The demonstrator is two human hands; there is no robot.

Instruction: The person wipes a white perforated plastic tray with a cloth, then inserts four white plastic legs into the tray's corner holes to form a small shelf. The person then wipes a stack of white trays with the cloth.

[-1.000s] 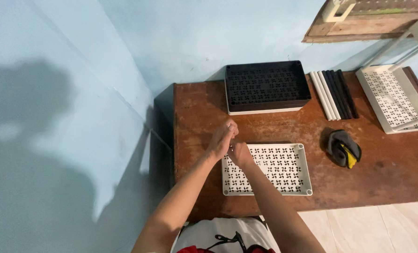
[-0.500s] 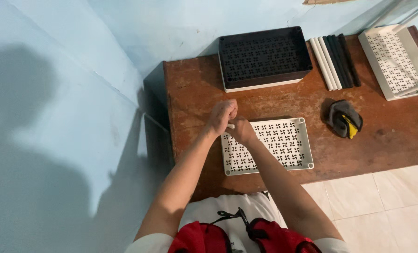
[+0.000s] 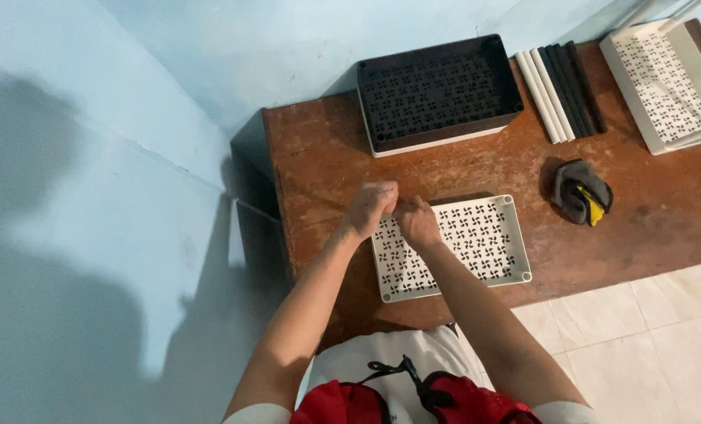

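Meeting at the white perforated tray's corner, both hands touch.

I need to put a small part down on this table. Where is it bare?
Bare wood lies between the black tray and white perforated panel, and right of the panel below the dark cloth. The top right is crowded by rods and another panel.

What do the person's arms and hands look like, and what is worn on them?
Both arms are bare from the short white sleeves down. The left hand and the right hand wear no gloves; no ring, watch or bracelet can be seen on either.
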